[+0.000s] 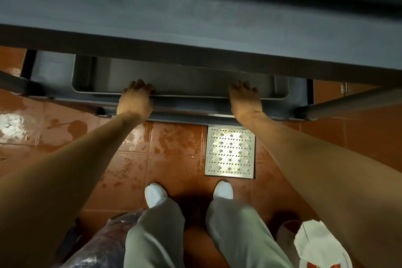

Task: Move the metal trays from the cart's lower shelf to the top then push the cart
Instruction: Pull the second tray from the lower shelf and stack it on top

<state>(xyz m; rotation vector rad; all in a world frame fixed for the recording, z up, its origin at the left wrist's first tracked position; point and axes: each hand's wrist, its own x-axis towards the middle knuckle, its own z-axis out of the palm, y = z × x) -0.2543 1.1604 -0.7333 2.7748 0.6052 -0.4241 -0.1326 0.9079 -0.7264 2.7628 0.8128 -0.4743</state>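
Note:
I look straight down on a grey metal cart. Its top shelf (pixel 195 17) fills the upper part of the view and hides most of the lower shelf (pixel 52 65). A deep metal tray (pixel 185 80) sits on the lower shelf, only its near part showing. My left hand (pixel 136 99) grips the tray's near rim on the left, fingers curled over the edge. My right hand (pixel 244 99) grips the same rim further right. Whether more trays lie underneath or behind is hidden.
The floor is wet red-brown tile (pixel 174 159) with a perforated metal drain cover (pixel 230 152) just ahead of my white shoes (pixel 154 193). Cart handle bars (pixel 352 102) stick out at both sides. A plastic-wrapped bundle (pixel 104 243) and a white bag (pixel 319 246) lie beside my legs.

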